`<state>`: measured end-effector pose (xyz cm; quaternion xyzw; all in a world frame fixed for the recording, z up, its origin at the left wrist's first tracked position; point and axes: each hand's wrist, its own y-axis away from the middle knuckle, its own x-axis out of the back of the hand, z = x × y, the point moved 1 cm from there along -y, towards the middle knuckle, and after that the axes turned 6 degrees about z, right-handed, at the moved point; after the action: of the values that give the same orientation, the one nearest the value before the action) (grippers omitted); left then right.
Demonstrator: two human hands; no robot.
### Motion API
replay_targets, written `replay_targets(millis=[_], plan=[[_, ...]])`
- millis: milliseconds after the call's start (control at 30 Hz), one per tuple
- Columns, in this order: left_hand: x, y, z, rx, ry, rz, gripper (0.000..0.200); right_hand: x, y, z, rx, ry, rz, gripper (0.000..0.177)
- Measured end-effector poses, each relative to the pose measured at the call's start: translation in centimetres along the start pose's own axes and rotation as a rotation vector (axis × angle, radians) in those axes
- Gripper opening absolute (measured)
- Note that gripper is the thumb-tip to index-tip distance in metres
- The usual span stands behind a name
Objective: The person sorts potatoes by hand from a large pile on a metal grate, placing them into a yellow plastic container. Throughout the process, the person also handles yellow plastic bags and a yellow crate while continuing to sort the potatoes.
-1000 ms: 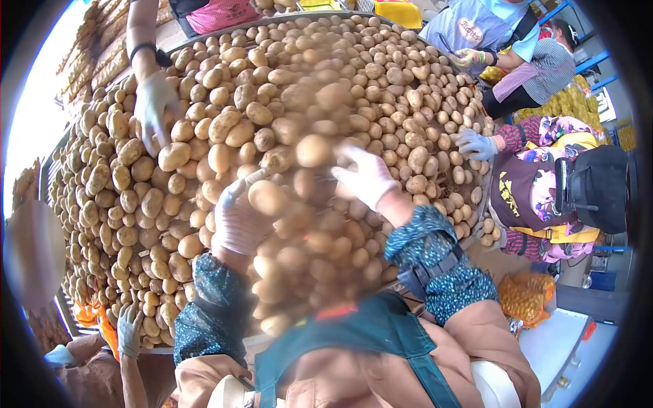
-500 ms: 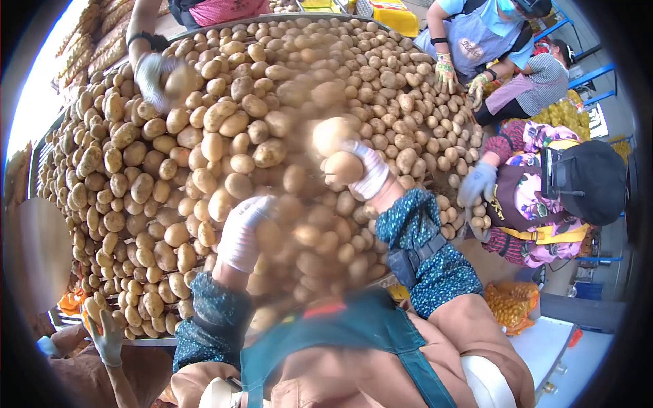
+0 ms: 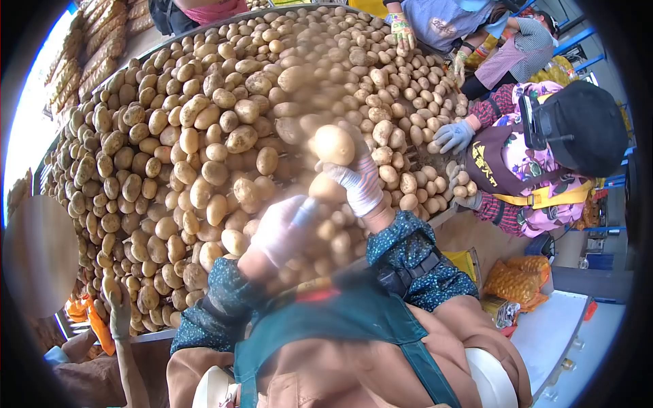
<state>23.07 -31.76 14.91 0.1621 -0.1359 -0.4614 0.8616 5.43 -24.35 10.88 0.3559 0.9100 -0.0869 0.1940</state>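
My right hand, in a white glove, has its fingers around a pale potato lifted over the pile. A second potato shows just below its thumb. To the left, my left hand, also in a white glove, hovers low over the near part of the potato heap. Its fingers point toward my right hand and are smeared by a blurred patch, so I cannot tell whether they hold anything. Both forearms wear dark blue patterned sleeves.
A co-worker in a black cap reaches into the heap from the right with gloved hands. Other people work at the far right, and a gloved hand shows at lower left. Filled net sacks stand at right. A metal rim edges the table.
My left hand has moved right and down, closer to my right hand. My right hand has turned upward with a potato. The worker's gloved hand at upper left is gone from view; the view has shifted.
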Motion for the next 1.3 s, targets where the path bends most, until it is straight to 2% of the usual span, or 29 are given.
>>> replay_targets(millis=[100,133,167,233,300,333,367,433,467,500,567,600,667,700,733,767,833,933,967,1033,1133,1167,1233,1267,1300], plan=[[-1.0,0.2,-1.5,-0.048,0.128,-0.02,0.035,0.4,1.6,-0.6,0.066,0.095,-0.024,0.074],[-1.3,0.4,-1.3,0.01,0.299,-0.038,0.03,0.5,2.1,-0.9,0.079,0.101,-0.036,0.074],[-1.8,0.5,-1.1,-0.248,-0.011,-0.024,0.029,1.4,2.5,-0.5,0.16,0.23,-0.043,0.072],[-1.6,1.1,-1.8,-0.701,-0.708,0.063,0.028,1.6,3.2,-1.1,0.107,0.333,-0.035,0.064],[-2.2,1.6,-2.9,-0.273,-0.22,-0.027,0.026,2.2,3.9,-1.7,-0.014,0.318,-0.049,0.059],[-2.5,1.8,-3.4,-0.074,0.017,0.003,0.026,2.3,4.3,-1.2,-0.163,0.039,0.027,0.057],[-2.8,2.0,-3.8,-0.162,0.1,0.061,0.028,2.8,4.2,-0.6,-0.219,-0.112,0.034,0.055],[-2.8,2.1,-4.5,-0.081,0.016,0.041,0.036,3.7,4.7,-0.3,-0.439,-0.331,0.009,0.05],[-2.9,2.2,-4.2,0.144,0.16,0.076,0.038,4.4,4.8,-0.3,-0.541,-0.431,0.018,0.049],[-2.4,2.7,-3.6,0.13,0.013,0.193,0.04,4.7,5.1,0.0,-0.638,-0.527,0.033,0.048],[-1.6,3.9,-1.6,0.108,-0.285,0.395,0.046,4.0,6.2,-1.5,-0.693,-0.5,0.06,0.055],[-1.1,3.5,-3.1,0.055,-0.154,0.407,0.053,4.6,6.5,-1.3,-0.771,-0.456,-0.009,0.058],[-0.9,3.4,-5.1,0.143,0.158,0.481,0.059,5.7,7.6,-1.7,-0.843,-0.412,-0.111,0.062],[-0.1,3.8,-5.2,0.078,0.346,0.366,0.052,4.7,8.5,-2.5,-0.835,-0.414,-0.157,0.063],[-0.6,4.7,-5.5,0.159,0.76,0.365,0.042,4.3,9.0,-1.9,-0.847,-0.498,-0.185,0.062],[-1.0,6.2,-3.1,0.38,1.164,0.242,0.035,4.5,9.5,-1.0,-0.857,-0.587,-0.206,0.062],[-1.8,5.6,-4.9,0.293,1.409,0.22,0.038,5.5,9.8,0.4,-0.851,-0.566,-0.258,0.067],[-3.5,5.4,-5.9,0.224,1.42,0.091,0.043,6.3,10.5,0.5,-0.91,-0.575,-0.161,0.075],[-3.9,4.5,-7.7,0.227,1.366,0.06,0.048,6.8,10.7,0.9,-0.927,-0.589,-0.142,0.077],[-5.5,3.2,-9.1,0.081,1.163,0.197,0.053,7.9,10.8,0.1,-0.932,-0.541,-0.162,0.077],[-6.8,2.3,-7.9,0.061,0.998,0.053,0.058,8.9,11.5,-0.7,-0.895,-0.55,-0.159,0.076],[-7.5,2.2,-8.0,0.044,0.893,0.043,0.057,9.8,11.7,-0.2,-0.876,-0.532,-0.19,0.085],[-10.8,1.8,-8.4,0.044,0.801,0.258,0.051,9.9,12.2,-2.4,-0.847,-0.531,-0.204,0.087],[-12.1,2.1,-8.1,0.068,0.791,0.259,0.046,10.1,12.5,-3.1,-0.835,-0.539,-0.195,0.088],[-12.6,2.3,-7.7,0.02,0.636,0.205,0.048,10.8,12.8,-2.6,-0.826,-0.566,-0.155,0.089]])
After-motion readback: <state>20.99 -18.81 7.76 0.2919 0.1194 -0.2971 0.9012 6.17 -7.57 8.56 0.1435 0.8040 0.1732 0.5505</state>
